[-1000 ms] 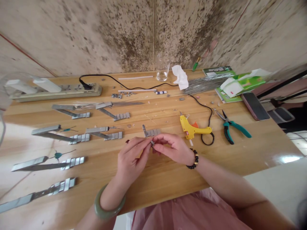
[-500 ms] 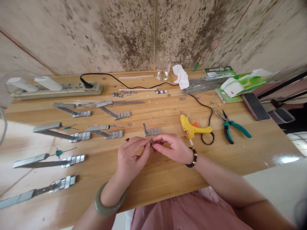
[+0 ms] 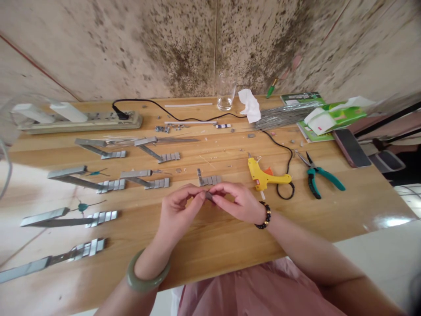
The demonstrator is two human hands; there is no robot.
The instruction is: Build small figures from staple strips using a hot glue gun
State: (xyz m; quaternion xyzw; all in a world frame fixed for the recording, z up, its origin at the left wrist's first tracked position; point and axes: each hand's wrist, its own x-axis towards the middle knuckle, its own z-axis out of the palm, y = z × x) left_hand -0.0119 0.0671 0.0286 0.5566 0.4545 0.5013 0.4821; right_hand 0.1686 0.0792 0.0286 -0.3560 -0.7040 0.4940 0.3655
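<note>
Basically, table (image 3: 223, 248) props the work; L hand (image 3: 179, 208) & R hand (image 3: 238, 204), left of glue gun (image 3: 263, 179) (set close, prob. for easy reach), both pinch grey piece (image 3: 208, 196) btwn them, fingertips only, prob. for fine ctrl.

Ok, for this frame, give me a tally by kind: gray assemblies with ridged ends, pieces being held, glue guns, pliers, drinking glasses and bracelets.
Gray ridged-end assemblies: 7
Gray piece between left hand and right hand: 1
Yellow glue gun: 1
Pliers: 1
Drinking glass: 1
Bracelets: 2
Total: 13
</note>
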